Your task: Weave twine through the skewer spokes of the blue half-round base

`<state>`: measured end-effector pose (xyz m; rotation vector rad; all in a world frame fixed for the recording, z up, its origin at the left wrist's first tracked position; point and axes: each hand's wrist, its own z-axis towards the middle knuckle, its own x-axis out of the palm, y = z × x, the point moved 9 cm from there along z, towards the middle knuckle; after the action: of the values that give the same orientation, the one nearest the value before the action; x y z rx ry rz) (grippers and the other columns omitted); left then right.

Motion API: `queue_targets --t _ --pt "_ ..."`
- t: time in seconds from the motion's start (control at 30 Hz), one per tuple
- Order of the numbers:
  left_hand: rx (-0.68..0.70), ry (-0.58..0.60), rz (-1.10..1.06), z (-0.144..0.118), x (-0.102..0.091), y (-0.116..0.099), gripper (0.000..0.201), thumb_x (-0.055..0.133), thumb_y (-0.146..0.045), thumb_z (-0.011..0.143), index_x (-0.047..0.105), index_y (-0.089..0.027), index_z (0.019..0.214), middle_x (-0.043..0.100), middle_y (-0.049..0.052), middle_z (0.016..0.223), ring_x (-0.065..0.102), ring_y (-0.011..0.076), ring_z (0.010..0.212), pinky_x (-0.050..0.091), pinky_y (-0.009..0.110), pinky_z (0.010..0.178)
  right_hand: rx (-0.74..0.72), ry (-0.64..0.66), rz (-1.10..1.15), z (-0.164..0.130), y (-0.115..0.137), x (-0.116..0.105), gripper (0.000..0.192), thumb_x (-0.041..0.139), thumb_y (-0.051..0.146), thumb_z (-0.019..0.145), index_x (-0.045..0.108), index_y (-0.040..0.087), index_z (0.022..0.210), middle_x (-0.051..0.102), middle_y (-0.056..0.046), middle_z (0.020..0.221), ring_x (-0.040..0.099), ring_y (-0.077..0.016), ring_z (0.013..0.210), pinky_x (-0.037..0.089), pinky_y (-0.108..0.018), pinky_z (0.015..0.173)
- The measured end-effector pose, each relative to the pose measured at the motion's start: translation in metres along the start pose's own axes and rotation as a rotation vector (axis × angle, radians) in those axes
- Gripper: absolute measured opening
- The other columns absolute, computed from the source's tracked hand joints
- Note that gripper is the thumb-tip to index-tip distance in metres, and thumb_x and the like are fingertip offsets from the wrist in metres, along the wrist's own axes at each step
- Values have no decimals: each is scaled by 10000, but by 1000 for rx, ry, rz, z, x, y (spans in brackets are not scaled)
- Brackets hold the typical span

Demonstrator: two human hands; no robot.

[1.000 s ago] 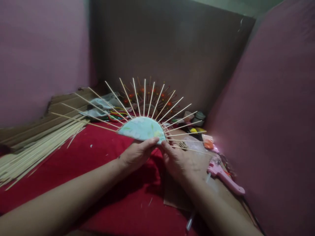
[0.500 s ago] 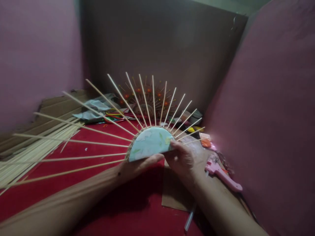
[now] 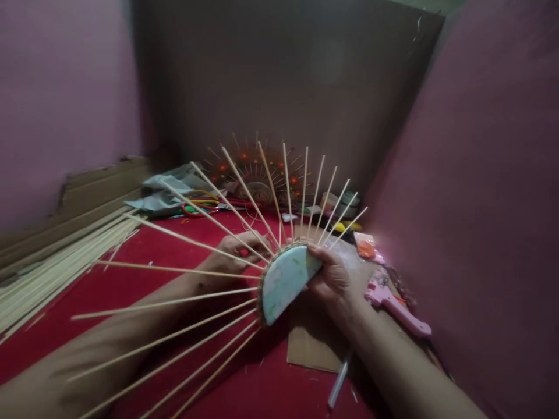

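Fan (image 3: 286, 279) tilted above red cloth (image 3: 174, 256). Right hand (image 3: 334, 273) pinches disc's upper edge; left hand (image 3: 238, 247) behind sticks, fingers curled on them. Judged light, sticks brittle; grip stiff disc, not sticks.

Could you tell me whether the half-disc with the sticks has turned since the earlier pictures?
Yes. The half-disc has tipped leftward, its flat edge swinging down toward the red cloth.

A red cloth (image 3: 144, 279) carries it all — loose sticks (image 3: 52, 262) at left, scissors (image 3: 196, 208), cardboard (image 3: 310, 349), a pink glue gun (image 3: 395, 308) at right.
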<state>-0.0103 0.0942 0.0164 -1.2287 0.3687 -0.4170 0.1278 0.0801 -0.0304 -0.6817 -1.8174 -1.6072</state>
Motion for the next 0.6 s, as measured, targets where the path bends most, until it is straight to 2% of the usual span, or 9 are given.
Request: queue_targets --t 0.13,0.23,0.33,0.43,0.6 --pt "285 17 357 6 -7 -30 91 655 -233 723 711 -188 666 559 54 725 516 187 724 424 307 700 3 54 -6 -1 -2 4 152 642 158 553 654 155 704 677 17 621 641 -163 638 515 -315 743" --pt "324 12 387 10 -14 -33 75 664 -236 713 703 -191 668 580 59 853 541 206 847 425 309 804 15 127 -19 -4 -4 11 178 616 180 573 656 162 746 694 -8 677 646 -180 697 517 -320 733" --pt "200 74 339 14 -16 -20 81 668 -244 711 687 -168 689 629 62 843 572 199 830 438 311 808 70 166 -61 -7 -10 14 165 608 220 561 645 170 714 684 -28 636 650 -225 749 517 -363 729" --pt "21 77 243 18 -21 0 104 673 -256 705 667 -152 703 620 32 662 568 144 640 464 246 630 112 182 -91 -8 -15 13 160 604 238 554 632 168 695 678 -36 620 654 -241 771 510 -383 740" --pt "-56 51 151 20 -21 9 106 688 -241 672 658 -142 650 577 11 561 522 105 525 428 194 519 40 237 -44 -10 -10 17 246 604 182 548 620 179 793 707 -37 783 651 -228 815 506 -378 757"
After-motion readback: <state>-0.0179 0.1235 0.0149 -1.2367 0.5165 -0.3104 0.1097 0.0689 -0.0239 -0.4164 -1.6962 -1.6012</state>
